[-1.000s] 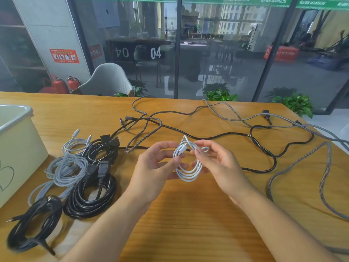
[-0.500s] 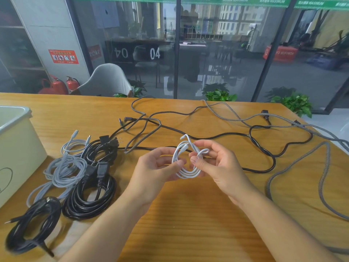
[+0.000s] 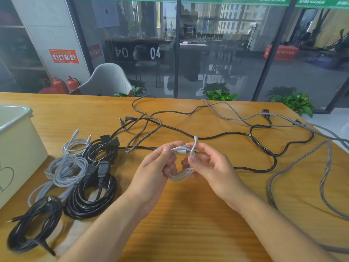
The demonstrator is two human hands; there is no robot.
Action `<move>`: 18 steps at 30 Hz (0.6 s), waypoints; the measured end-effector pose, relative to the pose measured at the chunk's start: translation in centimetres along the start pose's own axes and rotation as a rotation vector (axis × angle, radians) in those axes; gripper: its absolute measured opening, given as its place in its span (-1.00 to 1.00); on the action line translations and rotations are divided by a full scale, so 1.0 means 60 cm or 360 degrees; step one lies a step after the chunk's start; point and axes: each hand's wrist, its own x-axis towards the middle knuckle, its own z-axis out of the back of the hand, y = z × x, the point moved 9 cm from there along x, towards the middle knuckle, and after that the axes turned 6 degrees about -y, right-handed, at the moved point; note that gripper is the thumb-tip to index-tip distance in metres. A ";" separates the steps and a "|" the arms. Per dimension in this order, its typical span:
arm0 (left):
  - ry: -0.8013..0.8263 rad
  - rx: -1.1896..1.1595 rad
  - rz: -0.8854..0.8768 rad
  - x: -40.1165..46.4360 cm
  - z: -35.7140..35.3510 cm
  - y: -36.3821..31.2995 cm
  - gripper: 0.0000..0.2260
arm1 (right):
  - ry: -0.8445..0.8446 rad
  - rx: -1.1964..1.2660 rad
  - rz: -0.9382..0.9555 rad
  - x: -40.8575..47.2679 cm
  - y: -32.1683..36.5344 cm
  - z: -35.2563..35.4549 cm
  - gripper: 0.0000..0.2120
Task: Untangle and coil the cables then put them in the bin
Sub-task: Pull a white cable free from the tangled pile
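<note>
A small white cable coil (image 3: 182,173) is held above the table's middle. My left hand (image 3: 154,171) grips its left side. My right hand (image 3: 209,167) pinches the loose white end, which wraps around the coil and sticks up past my fingertips. Loose on the table behind lie a long black cable (image 3: 264,148) and a grey braided cable (image 3: 324,167), crossing each other. At the left lie coiled cables: a grey one (image 3: 66,169), a black one (image 3: 90,197) and another black one (image 3: 32,227). The pale bin (image 3: 17,148) stands at the far left.
The wooden table (image 3: 188,233) runs up to a glass wall. A grey chair (image 3: 107,80) stands behind the far edge, with green plants (image 3: 219,93) beyond. The grey braided cable loops along the table's right edge.
The white coil has been squeezed narrower between both hands. My right hand has brought the loose end around the coil, so it now points upward.
</note>
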 end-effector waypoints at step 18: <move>0.0014 0.0257 -0.0067 0.000 -0.001 0.003 -0.70 | -0.0355 -0.0744 0.0734 -0.019 0.052 0.013 -0.90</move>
